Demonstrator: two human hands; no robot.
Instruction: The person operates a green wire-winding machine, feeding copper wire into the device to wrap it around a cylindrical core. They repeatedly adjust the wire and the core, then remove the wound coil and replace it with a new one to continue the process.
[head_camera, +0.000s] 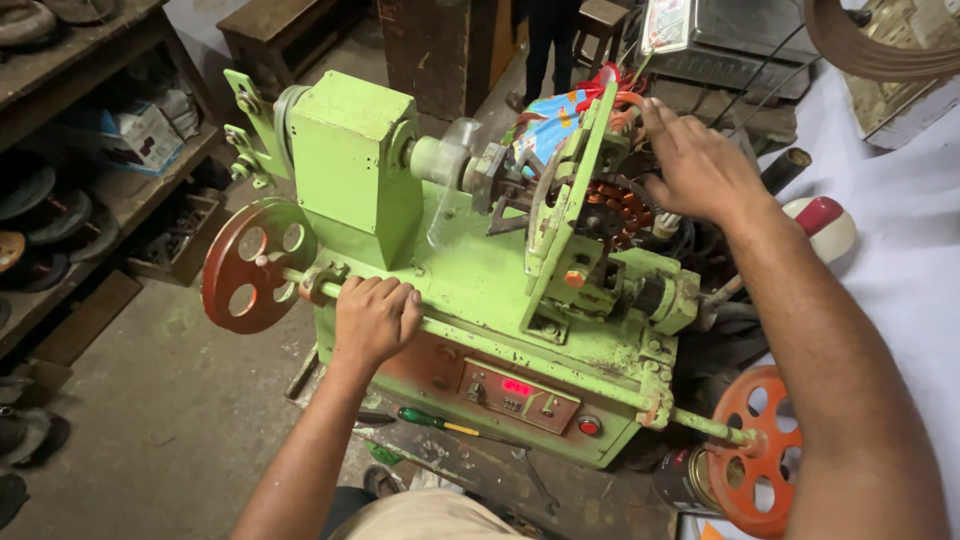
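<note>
Wrapped around the shaft, the left hand has its fingers curled tight over the thin green rod that runs along the front of the machine. That rod reaches from a dark red wheel on the left end to an orange wheel low on the right, and the fist sits nearer the red one, just past a small collar.

Up at the top right of the machine, the right hand lies palm down with fingers spread, its tips touching orange-red wire beside a tilted green plate. Whether it pinches the wire I cannot tell. Below the hand sits a coil of copper windings, ring-shaped, held in the machine's centre. A blue patterned cloth is bunched behind the plate.

On the front, below the shaft, a brown panel carries a small red lit display and a red button. A green-handled screwdriver lies on the bench edge under it. A can stands by the orange wheel.

Further out, wooden shelves at the left hold dark round parts, and a white cloth covers the surface at right, with a red-and-white object resting on it.
</note>
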